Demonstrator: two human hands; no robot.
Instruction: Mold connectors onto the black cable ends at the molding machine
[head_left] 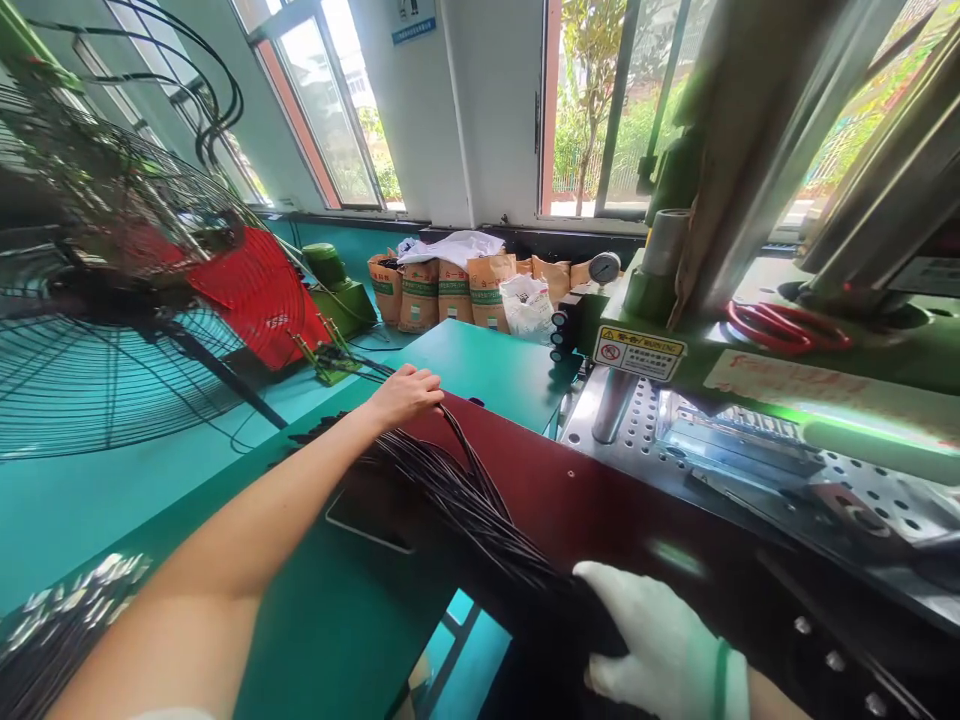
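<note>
A long bundle of thin black cables (472, 505) lies slantwise across a dark red board and the green table. My bare left hand (407, 396) is closed around several strands near the bundle's far end, lifting them slightly above the rest. Gloved in white, my right hand (656, 635) curls around the near end of the bundle, where the strands merge into a dark mass; some fingertips are hidden. Beneath the cables, a dark flat object with a light edge (367, 528) shows on the table.
A green press with steel columns and a perforated metal plate (637, 425) stands at right, red-handled scissors (787, 328) on it. A large caged fan (105, 290) fills the left. More cables (67, 620) lie lower left. Sacks (454, 295) line the wall.
</note>
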